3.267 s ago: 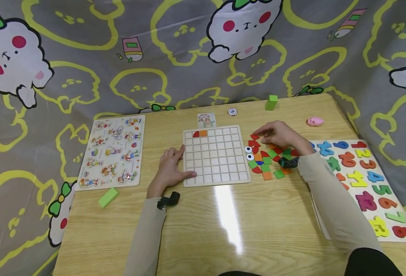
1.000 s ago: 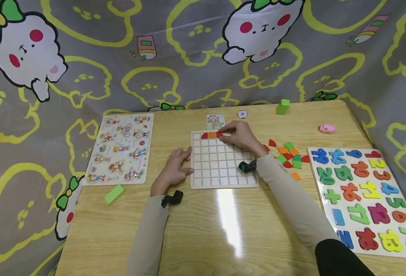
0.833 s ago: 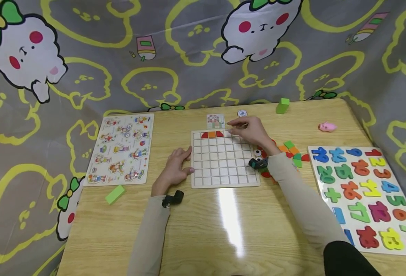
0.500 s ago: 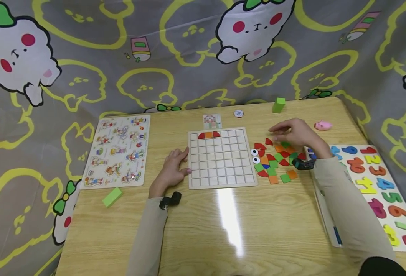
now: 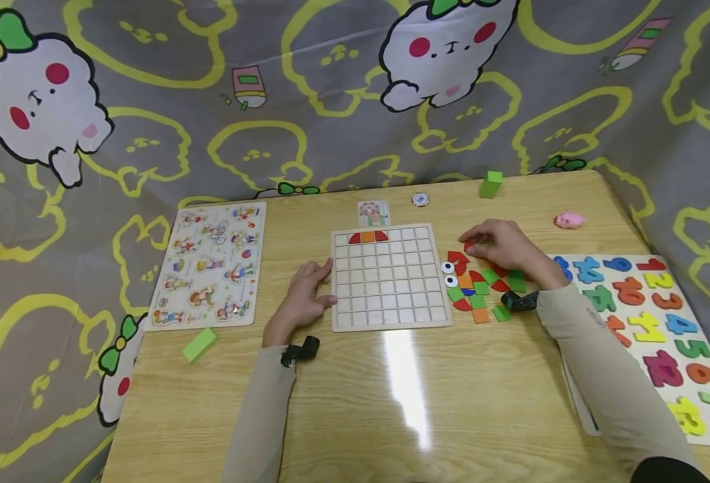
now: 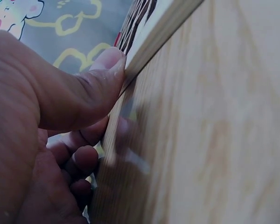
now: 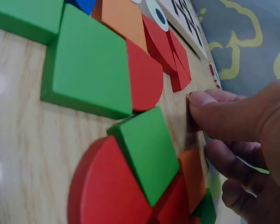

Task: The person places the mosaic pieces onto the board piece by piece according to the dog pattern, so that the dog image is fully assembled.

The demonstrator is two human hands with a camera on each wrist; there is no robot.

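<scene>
My left hand (image 5: 302, 298) rests by the left edge of a wooden grid board (image 5: 385, 295). In the left wrist view its thumb (image 6: 91, 91) touches the board's side. The board's top row holds two red quarter-circle tiles with an orange square tile (image 5: 368, 237) between them. Right of the board, my right hand (image 5: 500, 243) pinches a red tile (image 7: 193, 116) at the far side of a loose pile. Most of that tile is hidden behind the thumb and finger. Green tiles (image 7: 91, 65), red, orange and blue tiles and two eye discs (image 5: 448, 267) make up the pile.
A small picture card (image 5: 374, 213) and a round chip (image 5: 420, 200) lie behind the board. A number puzzle (image 5: 651, 335) lies right, partly under my right forearm; a figure puzzle (image 5: 204, 268) lies left. Green blocks (image 5: 490, 184) and a pink pig (image 5: 570, 219) stand about.
A second red quarter-circle was put down in the top row, right of the orange tile. My right hand then went back rightward to the pile and took another red tile. The left hand stayed by the board.
</scene>
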